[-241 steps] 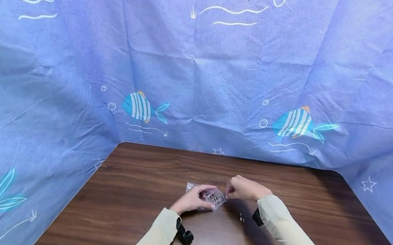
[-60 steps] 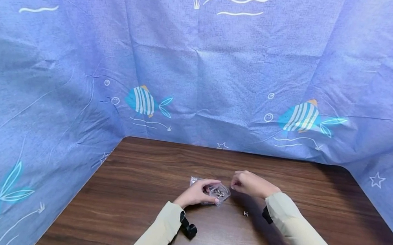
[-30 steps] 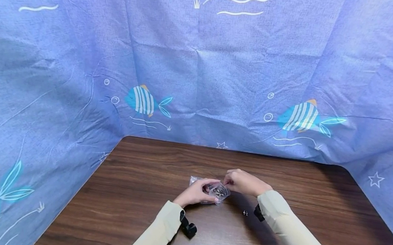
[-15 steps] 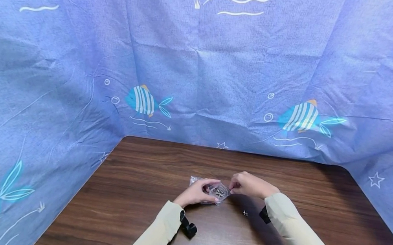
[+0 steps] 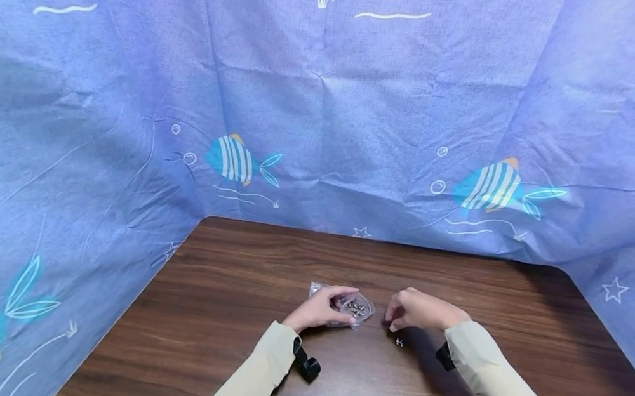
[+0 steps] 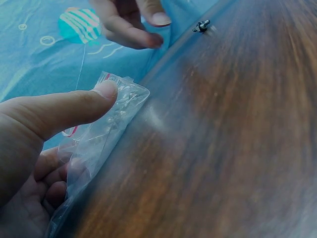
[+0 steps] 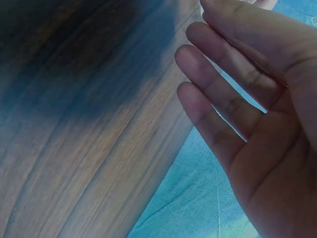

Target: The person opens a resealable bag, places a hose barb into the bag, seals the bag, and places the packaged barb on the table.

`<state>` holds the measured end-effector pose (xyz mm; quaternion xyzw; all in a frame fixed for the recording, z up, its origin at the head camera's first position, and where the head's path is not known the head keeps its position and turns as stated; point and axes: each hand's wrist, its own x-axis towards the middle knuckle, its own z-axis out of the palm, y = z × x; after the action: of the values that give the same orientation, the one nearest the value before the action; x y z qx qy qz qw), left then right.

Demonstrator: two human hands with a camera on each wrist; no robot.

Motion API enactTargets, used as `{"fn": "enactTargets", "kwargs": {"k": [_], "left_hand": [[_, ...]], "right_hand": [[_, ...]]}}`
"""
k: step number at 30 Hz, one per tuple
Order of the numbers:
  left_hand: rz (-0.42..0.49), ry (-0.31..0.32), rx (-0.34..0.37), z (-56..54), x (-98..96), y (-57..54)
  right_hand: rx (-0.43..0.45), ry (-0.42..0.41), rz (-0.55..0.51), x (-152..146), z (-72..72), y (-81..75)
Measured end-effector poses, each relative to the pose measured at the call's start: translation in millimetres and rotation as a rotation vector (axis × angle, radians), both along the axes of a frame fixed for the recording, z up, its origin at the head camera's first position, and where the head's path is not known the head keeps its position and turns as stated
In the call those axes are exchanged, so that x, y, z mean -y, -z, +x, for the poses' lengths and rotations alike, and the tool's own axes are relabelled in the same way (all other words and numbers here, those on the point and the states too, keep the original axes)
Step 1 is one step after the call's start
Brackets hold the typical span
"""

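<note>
My left hand [image 5: 320, 306] holds a clear plastic zip bag [image 6: 106, 126] by its mouth, thumb on one side and curled fingers on the other. Its mouth is spread toward the right, with a red zip line showing in the left wrist view. Inside lie several small shiny metal pieces [image 5: 356, 308] that look like screws. My right hand [image 5: 424, 310] hovers right of the bag, fingers loosely bent and thumb apart from them, nothing seen between. Just below its fingertips, a few loose small metal pieces [image 5: 399, 342] lie on the table, close together.
The dark wood-grain table [image 5: 234, 349] spreads around both hands. A blue cloth [image 5: 370, 126] with fish prints hangs behind and at both sides. Each wrist wears a black camera strap [image 5: 306, 364].
My right hand went to the bag's mouth, then moved back right toward the loose pieces. Fewer pieces lie on the table than eight seconds ago. My left hand keeps its hold on the bag.
</note>
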<state>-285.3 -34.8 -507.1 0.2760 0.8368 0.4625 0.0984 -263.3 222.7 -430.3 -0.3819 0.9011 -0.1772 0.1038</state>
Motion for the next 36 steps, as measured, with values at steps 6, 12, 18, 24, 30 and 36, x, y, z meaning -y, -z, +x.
{"fn": "enactTargets", "kwargs": {"k": [6,12,18,24,30,36], "left_hand": [[0.007,0.000,-0.005,-0.4,0.1,-2.7],[0.017,-0.002,-0.002,0.9,-0.4,-3.1],[0.016,-0.003,0.002,1.4,-0.3,-2.4],[0.016,-0.006,-0.005,0.3,0.6,-0.9],[0.004,-0.003,0.003,1.2,1.0,-0.8],[0.002,-0.002,-0.001,1.2,0.2,-1.1]], "right_hand": [[0.053,-0.008,0.005,-3,3.6,0.5],[0.094,-0.004,0.027,-3,8.5,5.6],[0.086,-0.021,0.021,-3,12.3,8.4],[0.033,-0.046,0.018,-2,12.7,9.4],[-0.019,-0.056,0.028,-3,13.7,11.0],[-0.025,-0.064,0.022,-3,15.0,11.6]]}}
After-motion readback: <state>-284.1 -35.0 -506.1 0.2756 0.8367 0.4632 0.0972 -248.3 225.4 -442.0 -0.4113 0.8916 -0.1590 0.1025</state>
